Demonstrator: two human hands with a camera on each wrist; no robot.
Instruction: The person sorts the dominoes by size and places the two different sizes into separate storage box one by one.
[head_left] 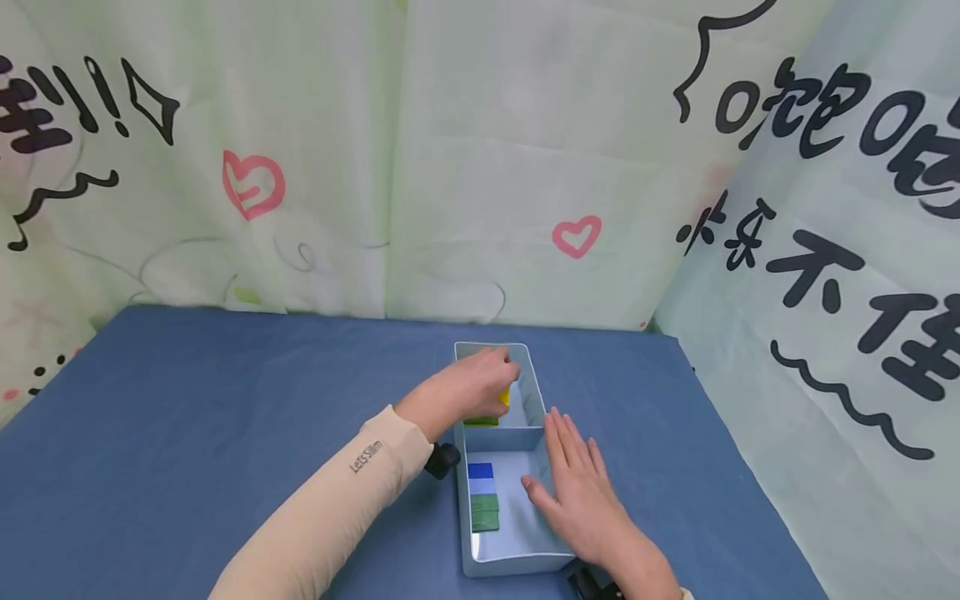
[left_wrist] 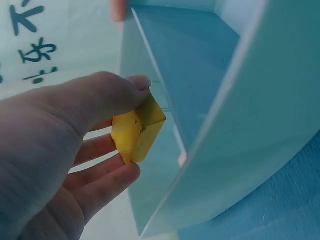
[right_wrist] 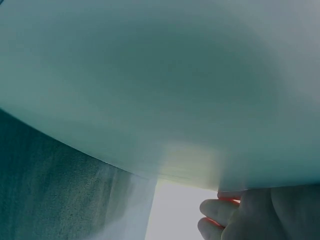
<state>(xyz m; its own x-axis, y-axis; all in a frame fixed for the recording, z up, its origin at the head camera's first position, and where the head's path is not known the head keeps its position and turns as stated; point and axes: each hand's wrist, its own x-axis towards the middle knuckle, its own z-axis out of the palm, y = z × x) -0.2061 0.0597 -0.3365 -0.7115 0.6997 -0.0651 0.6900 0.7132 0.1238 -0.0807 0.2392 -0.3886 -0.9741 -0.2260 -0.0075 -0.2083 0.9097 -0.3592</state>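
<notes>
My left hand [head_left: 474, 385] reaches into the far compartment of a light blue two-part box [head_left: 517, 568]. Between its thumb and fingers it holds a small yellow block [left_wrist: 140, 127], tilted, with the box wall beyond it in the left wrist view. Low in that compartment a green piece [head_left: 482, 421] shows, partly covered by the hand. My right hand [head_left: 581, 500] lies along the box's right wall with fingers stretched forward and thumb over the near compartment. In the right wrist view the wall hides most of its fingers [right_wrist: 255, 215].
In the near compartment, a dark blue piece [head_left: 481, 471], a light blue piece [head_left: 482, 486] and green pieces [head_left: 484, 512] line up along the left wall. A divider [head_left: 504, 437] separates the two compartments. The box stands on a blue tablecloth [head_left: 262, 433], with printed curtains [head_left: 472, 167] behind.
</notes>
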